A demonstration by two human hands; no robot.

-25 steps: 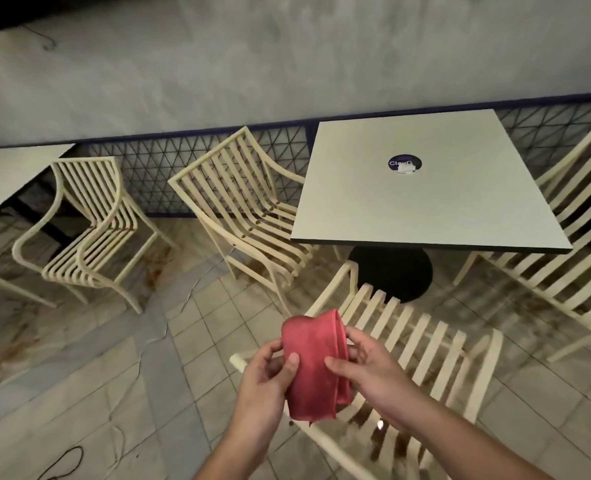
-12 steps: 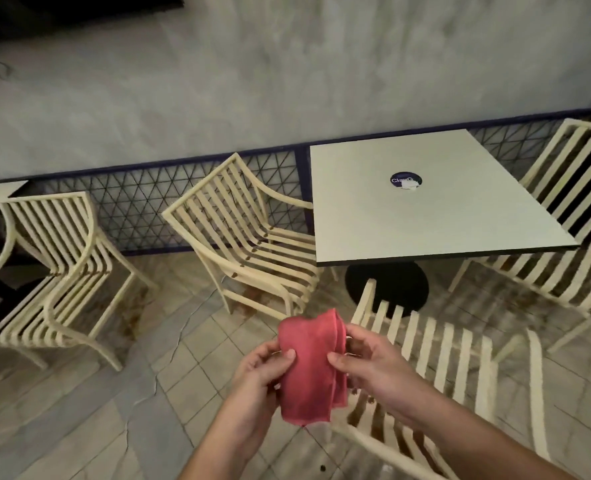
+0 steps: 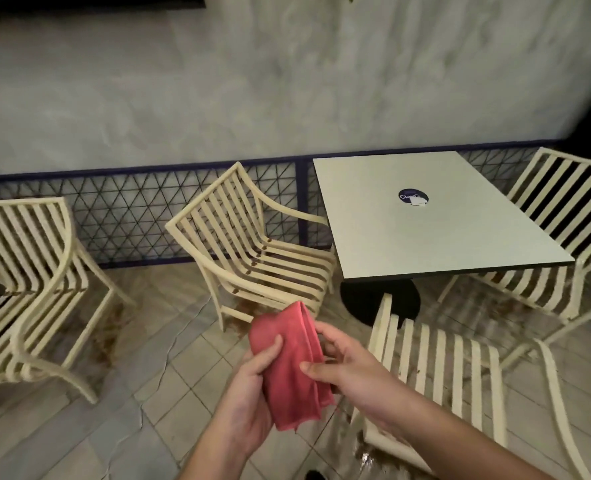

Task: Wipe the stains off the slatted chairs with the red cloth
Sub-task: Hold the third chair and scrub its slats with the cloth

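Left hand and right hand both pinch folded red cloth, held mid-air, clear of every chair. Step looks like readying cloth; wiping not begun. Next: bring cloth down onto brown-spotted slats of middle chair.

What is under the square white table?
A round black pedestal base on the tiled floor. The tabletop covers most of its column; the nearest cream slatted chair hides part of the base.

You see a round dark sticker on the table. Its white lettering begins "Cla"; the rest is unreadable.
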